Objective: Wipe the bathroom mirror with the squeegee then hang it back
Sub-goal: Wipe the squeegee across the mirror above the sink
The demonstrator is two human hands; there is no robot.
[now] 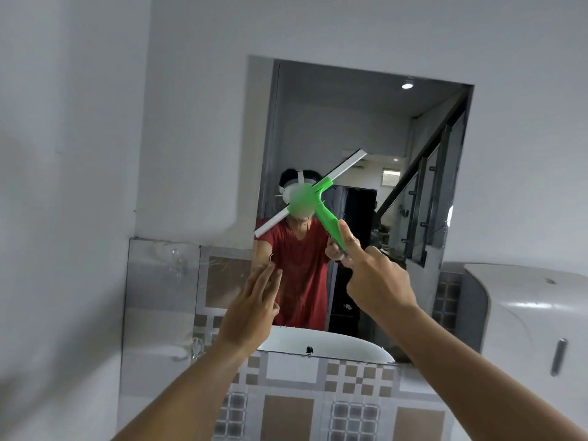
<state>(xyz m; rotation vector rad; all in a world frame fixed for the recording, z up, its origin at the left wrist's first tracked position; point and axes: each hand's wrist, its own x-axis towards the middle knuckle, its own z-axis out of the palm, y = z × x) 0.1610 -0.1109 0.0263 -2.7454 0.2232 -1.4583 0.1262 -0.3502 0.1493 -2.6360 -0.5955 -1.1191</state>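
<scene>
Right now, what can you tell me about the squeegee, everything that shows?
The squeegee has a bright green handle that looks like plastic and a long white blade bar. The bar lies tilted across the mirror, its right end high and its left end low, apparently against the glass. The right hand grips the lower handle, forefinger stretched along it. The left hand, fingers open, is clear of it. Its middle is blurred.

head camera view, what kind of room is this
Most likely a bathroom or washroom. A wall mirror hangs above patterned wall tiles, and it reflects the rim of a white basin. A white wall-mounted dispenser sits to the right.
</scene>
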